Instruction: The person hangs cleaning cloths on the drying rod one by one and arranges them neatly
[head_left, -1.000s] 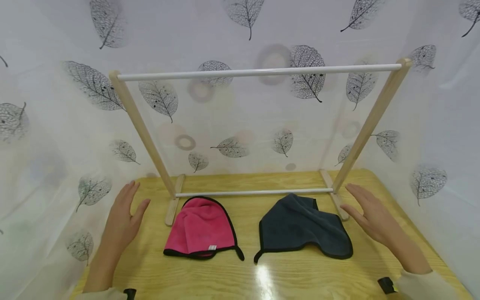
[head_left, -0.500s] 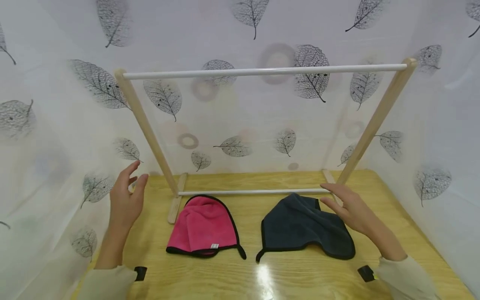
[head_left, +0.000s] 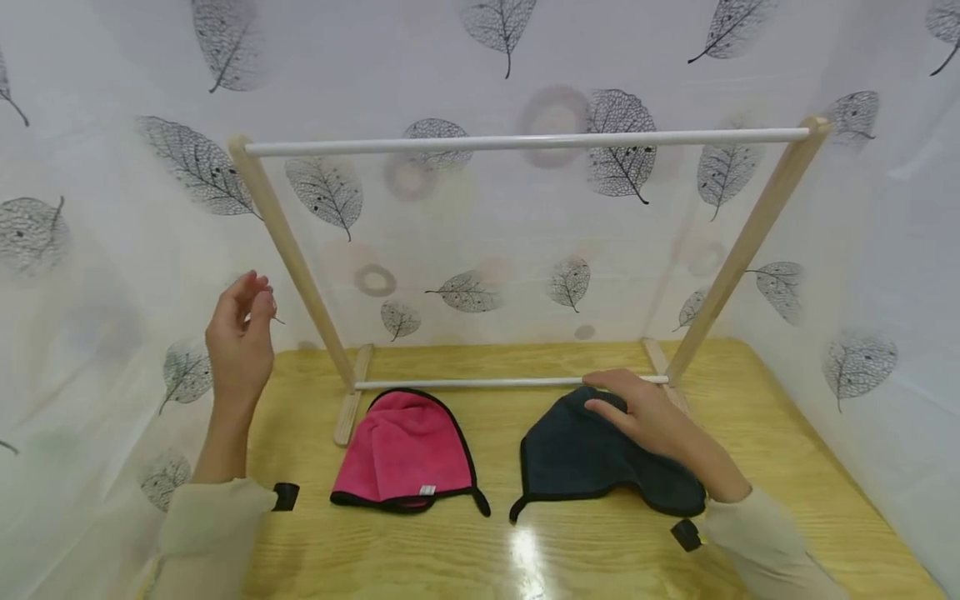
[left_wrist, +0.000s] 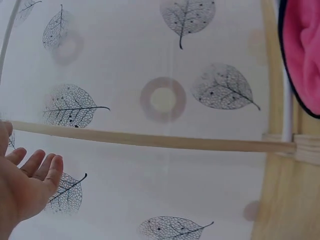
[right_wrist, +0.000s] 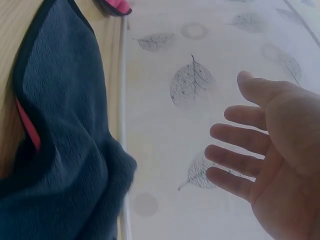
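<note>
A pink cloth (head_left: 408, 454) with black edging, a small white tag and a black loop lies crumpled on the wooden table. To its right is a dark grey cloth (head_left: 577, 458), also black-edged with a loop; a bit of pink shows under its edge in the right wrist view. My right hand (head_left: 648, 417) hovers over the grey cloth, fingers apart and holding nothing. Up beside the rack's left post, my left hand (head_left: 240, 342) is raised with fingers loosely bent and nothing in them.
A rack stands behind the cloths, with a white top bar (head_left: 525, 144), a white lower bar (head_left: 465, 384), a left wooden post (head_left: 292, 258) and a right wooden post (head_left: 750, 242). A leaf-printed curtain (head_left: 480, 225) encloses the back and sides of the table (head_left: 420, 558).
My left hand has risen from beside the table's left side to next to the left post. My right hand has moved left, from beside the grey cloth to above it. Both cloths lie as before.
</note>
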